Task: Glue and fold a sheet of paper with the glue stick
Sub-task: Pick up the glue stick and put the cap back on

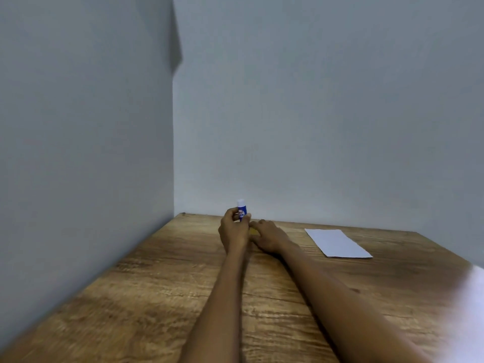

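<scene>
A small blue glue stick [241, 209] with a white top stands upright in my left hand [234, 229], near the far edge of the wooden table [146, 292]. My right hand [269, 235] rests on the table just to the right of it, fingers bent, touching the left hand; a small yellowish bit shows between them, perhaps a cap, too small to tell. A white sheet of paper [337, 243], seemingly folded to a narrow rectangle, lies flat on the table to the right, apart from both hands.
Grey walls [314, 113] meet in a corner right behind the table's far left end. A blurred white shape [468, 318] lies at the table's right front edge.
</scene>
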The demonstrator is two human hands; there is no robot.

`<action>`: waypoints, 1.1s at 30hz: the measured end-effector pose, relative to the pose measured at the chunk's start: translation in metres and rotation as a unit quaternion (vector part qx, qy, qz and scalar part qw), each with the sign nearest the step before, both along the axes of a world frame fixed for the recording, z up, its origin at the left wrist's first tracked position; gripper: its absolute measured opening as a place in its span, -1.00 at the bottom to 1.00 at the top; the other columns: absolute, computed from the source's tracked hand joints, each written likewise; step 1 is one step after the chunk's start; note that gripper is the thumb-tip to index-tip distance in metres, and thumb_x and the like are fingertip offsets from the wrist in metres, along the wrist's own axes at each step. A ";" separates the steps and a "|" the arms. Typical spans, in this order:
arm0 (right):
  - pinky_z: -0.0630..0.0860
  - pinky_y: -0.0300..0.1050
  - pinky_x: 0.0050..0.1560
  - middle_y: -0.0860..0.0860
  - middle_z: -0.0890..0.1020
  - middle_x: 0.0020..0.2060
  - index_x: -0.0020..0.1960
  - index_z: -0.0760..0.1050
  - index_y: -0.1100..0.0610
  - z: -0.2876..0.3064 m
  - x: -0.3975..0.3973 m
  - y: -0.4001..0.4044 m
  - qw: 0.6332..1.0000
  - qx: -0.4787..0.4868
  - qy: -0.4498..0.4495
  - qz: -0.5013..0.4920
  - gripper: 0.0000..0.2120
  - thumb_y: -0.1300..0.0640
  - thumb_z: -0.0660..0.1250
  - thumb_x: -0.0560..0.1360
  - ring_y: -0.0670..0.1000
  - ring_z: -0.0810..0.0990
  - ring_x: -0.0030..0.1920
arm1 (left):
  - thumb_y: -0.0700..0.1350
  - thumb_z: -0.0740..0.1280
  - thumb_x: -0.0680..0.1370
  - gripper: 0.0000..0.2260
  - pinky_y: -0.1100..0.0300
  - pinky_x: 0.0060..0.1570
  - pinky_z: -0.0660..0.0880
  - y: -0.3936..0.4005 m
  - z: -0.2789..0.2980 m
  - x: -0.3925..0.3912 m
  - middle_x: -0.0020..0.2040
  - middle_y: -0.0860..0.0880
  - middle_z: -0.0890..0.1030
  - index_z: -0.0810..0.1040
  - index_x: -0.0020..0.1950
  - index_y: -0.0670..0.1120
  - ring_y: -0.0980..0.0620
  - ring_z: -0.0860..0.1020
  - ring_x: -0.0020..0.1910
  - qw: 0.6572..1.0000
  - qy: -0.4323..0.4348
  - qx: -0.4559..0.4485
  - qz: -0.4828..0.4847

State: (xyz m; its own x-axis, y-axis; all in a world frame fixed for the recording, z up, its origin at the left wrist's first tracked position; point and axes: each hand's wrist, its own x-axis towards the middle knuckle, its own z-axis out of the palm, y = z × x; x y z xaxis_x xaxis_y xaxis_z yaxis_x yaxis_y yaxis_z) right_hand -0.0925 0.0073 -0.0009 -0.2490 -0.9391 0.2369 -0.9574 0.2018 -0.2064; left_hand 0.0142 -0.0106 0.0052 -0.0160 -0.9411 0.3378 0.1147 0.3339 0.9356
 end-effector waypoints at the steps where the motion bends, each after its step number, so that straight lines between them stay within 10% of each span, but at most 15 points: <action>1: 0.45 0.07 0.19 0.12 0.51 0.27 0.33 0.41 0.04 -0.001 0.001 -0.003 1.000 -0.023 0.009 -0.002 -0.65 0.11 0.14 0.56 0.14 0.44 0.27 | -0.19 0.39 0.48 -0.79 0.20 0.00 0.43 0.000 0.000 0.000 0.07 -0.13 0.63 0.57 0.10 -0.17 -0.08 0.57 0.06 1.000 -0.007 -0.003 -0.005; 9: 0.41 -0.21 -0.27 0.02 0.60 -0.16 -0.03 0.44 0.15 0.003 -0.011 0.023 0.949 -0.222 -0.222 -0.009 -0.72 0.07 0.47 0.39 -0.02 0.55 -0.17 | -0.18 0.39 0.48 -0.77 0.20 -0.04 0.42 0.001 -0.003 -0.003 0.08 -0.11 0.62 0.55 0.12 -0.17 0.02 0.52 -0.01 0.996 -0.059 -0.041 -0.059; 19: 0.45 -0.27 -0.40 0.02 0.50 -0.30 -0.02 0.44 0.18 0.016 -0.044 0.072 0.789 -0.360 -0.497 0.002 -0.74 -0.03 0.28 0.54 -0.06 0.45 -0.35 | -0.12 0.38 0.49 -0.74 0.07 0.03 0.49 0.024 -0.005 -0.013 -0.02 -0.08 0.63 0.59 0.17 -0.14 0.01 0.55 -0.06 0.946 -0.190 -0.137 -0.223; 28: 0.47 -0.25 -0.28 -0.05 0.59 -0.27 -0.15 0.49 0.05 0.011 -0.037 0.074 0.846 -0.327 -0.417 0.053 -0.87 0.03 0.30 0.54 -0.10 0.52 -0.28 | -0.14 0.39 0.49 -0.76 0.28 -0.12 0.45 0.026 -0.006 -0.010 -0.11 0.02 0.62 0.62 0.14 -0.13 0.20 0.52 -0.19 0.939 -0.212 -0.129 -0.238; 33: 0.49 -0.17 0.01 -0.08 0.57 0.01 0.16 0.51 -0.03 0.006 -0.032 0.075 0.895 -0.282 -0.336 0.085 -0.81 0.07 0.20 0.59 -0.10 0.54 0.00 | -0.18 0.31 0.54 -0.79 0.34 -0.14 0.46 0.025 -0.008 -0.007 -0.11 -0.05 0.67 0.59 0.15 -0.17 0.16 0.58 -0.15 0.947 -0.164 -0.079 -0.266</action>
State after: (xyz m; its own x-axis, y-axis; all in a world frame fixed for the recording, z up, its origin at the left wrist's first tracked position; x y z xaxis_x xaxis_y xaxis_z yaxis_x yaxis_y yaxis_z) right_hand -0.1243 0.0820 0.0047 -0.3774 -0.7559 0.5350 -0.5854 -0.2529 -0.7703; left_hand 0.0068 0.0147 -0.0023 -0.6017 -0.7081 0.3695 0.0191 0.4497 0.8930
